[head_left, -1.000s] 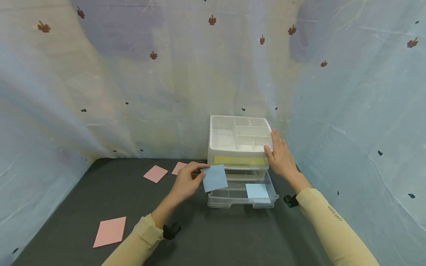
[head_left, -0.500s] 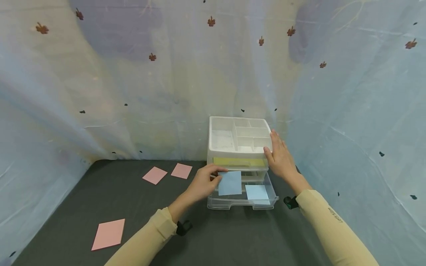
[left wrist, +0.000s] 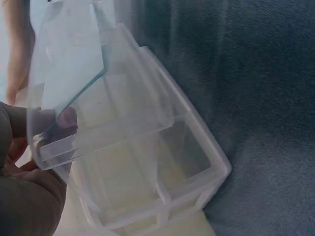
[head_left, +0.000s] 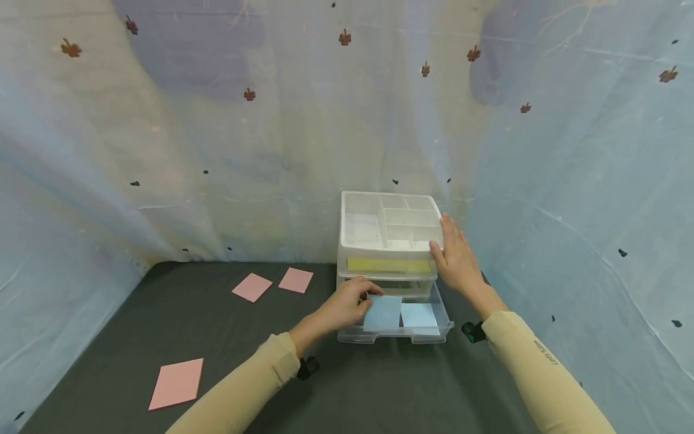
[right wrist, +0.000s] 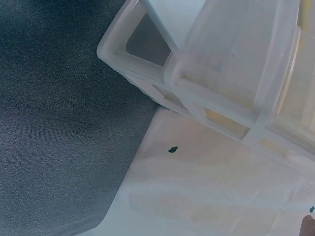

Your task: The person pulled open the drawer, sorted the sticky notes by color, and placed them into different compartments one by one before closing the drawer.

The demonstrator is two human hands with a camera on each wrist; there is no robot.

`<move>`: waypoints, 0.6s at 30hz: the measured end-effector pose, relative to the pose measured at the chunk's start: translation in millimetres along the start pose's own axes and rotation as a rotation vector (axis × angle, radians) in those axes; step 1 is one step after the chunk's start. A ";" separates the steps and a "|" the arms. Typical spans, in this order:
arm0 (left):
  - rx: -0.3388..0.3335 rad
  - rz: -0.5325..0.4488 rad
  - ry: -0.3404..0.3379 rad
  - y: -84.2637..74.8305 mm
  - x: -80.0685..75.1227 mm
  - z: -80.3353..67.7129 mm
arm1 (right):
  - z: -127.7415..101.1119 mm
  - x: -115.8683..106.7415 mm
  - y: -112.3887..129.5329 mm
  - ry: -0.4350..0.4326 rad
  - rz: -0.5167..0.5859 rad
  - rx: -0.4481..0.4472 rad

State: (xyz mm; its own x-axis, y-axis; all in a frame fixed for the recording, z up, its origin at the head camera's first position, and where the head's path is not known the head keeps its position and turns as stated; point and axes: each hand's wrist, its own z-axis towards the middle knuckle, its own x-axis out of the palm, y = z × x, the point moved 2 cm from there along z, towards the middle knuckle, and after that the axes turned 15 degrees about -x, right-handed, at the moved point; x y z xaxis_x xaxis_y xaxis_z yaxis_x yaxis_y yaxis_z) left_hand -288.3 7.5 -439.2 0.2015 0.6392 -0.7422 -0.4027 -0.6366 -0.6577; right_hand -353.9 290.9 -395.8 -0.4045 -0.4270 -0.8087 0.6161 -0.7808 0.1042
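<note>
The left hand (head_left: 347,304) pinches a blue sheet (head_left: 382,313) by its left edge, thumb and fingers curled on it, and holds it low over the left part of the open clear drawer (head_left: 394,334), at the lower middle of the head frame. A second blue sheet (head_left: 419,316) already lies flat in the drawer's right part, just beside the held one. The right hand (head_left: 457,256) rests with straight fingers against the right side of the white drawer unit (head_left: 387,244), holding nothing.

To do this step well, I judge the sheet should go down flat, its edges square to the drawer walls and clear of its neighbour, with the pinch let go only once the paper lies on the drawer floor. The right hand's steady press should keep the light unit from sliding on the dark worktop (head_left: 217,337).

The head view alone shows three pink sheets (head_left: 177,382) lying at the left of the frame and a yellow sheet in the upper drawer. The left wrist view shows fingertips (left wrist: 66,118) through the clear wall with the sheet's corner tilted above them. The right wrist view shows only the unit's base and patterned cloth.
</note>
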 end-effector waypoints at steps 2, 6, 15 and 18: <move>0.013 0.037 0.015 -0.6 1.8 -0.1 | -0.3 -0.5 0.4 0.002 0.007 0.005; 0.034 0.097 0.024 -1.5 3.5 -0.4 | -0.6 -1.1 0.8 0.003 0.013 0.010; 0.035 0.233 0.033 3.9 4.4 5.6 | 0.0 0.8 0.5 0.002 0.005 0.006; 0.043 0.254 0.030 6.6 4.3 8.4 | -0.3 0.6 1.2 0.002 0.008 0.009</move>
State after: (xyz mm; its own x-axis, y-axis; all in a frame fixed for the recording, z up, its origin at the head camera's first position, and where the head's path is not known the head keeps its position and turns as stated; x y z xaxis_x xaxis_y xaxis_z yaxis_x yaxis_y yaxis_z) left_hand -297.6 9.6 -445.6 0.1151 0.4478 -0.8867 -0.4810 -0.7558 -0.4442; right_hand -353.1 289.9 -396.3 -0.3988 -0.4323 -0.8088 0.6133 -0.7814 0.1153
